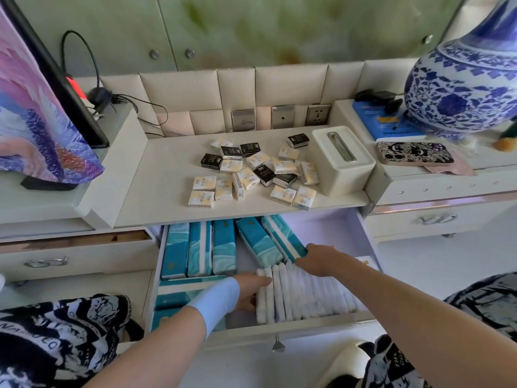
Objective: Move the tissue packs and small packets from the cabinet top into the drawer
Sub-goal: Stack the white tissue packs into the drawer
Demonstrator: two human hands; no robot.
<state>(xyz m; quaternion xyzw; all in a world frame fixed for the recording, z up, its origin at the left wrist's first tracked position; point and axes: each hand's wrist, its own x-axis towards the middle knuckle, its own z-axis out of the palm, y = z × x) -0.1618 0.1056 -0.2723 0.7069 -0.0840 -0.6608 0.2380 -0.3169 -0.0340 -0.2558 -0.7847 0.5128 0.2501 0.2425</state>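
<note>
Inside the drawer, your flat left hand presses the white packet row; your right hand touches a leaning teal tissue pack, grip unclear. Square both, freeing room for the small packets above the drawer.

Legible print: "Face" on several cream mini tissue packets and one black packet on the cabinet top; partial letters "OCO" on patterned garment, lower left; blue booklet print blurred, unreadable.

The cabinet top carries scattered small packets — and a tissue box.
</note>
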